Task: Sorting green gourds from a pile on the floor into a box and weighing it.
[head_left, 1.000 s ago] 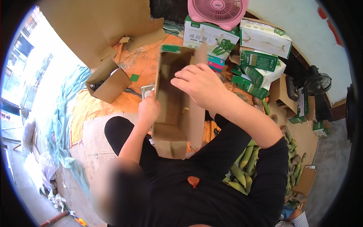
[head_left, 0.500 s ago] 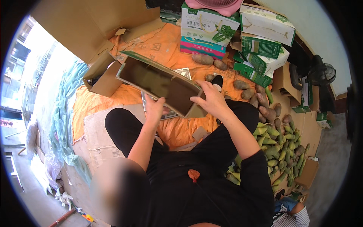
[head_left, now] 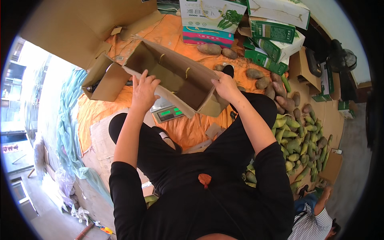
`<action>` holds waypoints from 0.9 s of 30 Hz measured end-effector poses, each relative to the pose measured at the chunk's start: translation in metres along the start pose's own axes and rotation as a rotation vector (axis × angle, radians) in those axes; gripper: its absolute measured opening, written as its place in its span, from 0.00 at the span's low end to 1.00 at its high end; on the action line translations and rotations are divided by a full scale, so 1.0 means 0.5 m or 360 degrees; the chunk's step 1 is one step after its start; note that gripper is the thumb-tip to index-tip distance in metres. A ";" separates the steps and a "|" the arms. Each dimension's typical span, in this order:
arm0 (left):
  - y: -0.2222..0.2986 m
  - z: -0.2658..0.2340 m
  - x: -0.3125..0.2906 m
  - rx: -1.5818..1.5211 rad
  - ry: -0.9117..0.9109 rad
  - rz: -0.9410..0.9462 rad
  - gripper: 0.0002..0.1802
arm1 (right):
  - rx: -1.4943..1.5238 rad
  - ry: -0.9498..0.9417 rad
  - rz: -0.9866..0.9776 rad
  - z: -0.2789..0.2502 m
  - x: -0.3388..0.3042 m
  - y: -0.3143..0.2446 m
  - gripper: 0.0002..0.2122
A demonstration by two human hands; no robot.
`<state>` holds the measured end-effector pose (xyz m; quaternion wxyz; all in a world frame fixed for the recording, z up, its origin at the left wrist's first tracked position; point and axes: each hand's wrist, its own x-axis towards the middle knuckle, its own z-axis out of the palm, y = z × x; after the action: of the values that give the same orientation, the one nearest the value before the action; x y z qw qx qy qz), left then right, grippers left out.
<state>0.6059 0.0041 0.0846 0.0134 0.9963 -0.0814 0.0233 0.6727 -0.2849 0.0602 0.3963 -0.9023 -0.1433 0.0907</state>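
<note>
A long, open-topped cardboard box [head_left: 169, 69] tilts between my two hands, its brown inside facing up with yellow cord loops showing. My right hand [head_left: 227, 85] grips its right end, thumb at the rim. Along the near left rim, my left hand [head_left: 145, 90] has its fingers spread and touches the edge without closing round it. Below the box, partly hidden by it, a weighing scale [head_left: 169, 114] with a lit green display rests on the orange sheet [head_left: 186, 134].
Green radishes [head_left: 294, 148] lie heaped at my right, with mud-brown roots [head_left: 286, 103] beyond them. White-and-green cartons [head_left: 276, 30] are stacked at the back right. A small open carton [head_left: 108, 82] stands left. Another person [head_left: 314, 216] is at the lower right.
The box has tipped so that more of its inside shows. My left hand has moved up and left onto the near rim, fingers spreading. The scale's display has come into view.
</note>
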 end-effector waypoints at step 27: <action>0.125 -0.242 -0.059 -0.1003 0.0798 0.0357 0.13 | -0.0447 -0.0221 0.1216 0.069 -0.525 0.493 0.12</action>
<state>0.5613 -0.0492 0.2053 0.3343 0.8919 -0.1868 0.2405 0.4618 -0.5066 -0.1324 0.1965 -0.9276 0.1646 0.2716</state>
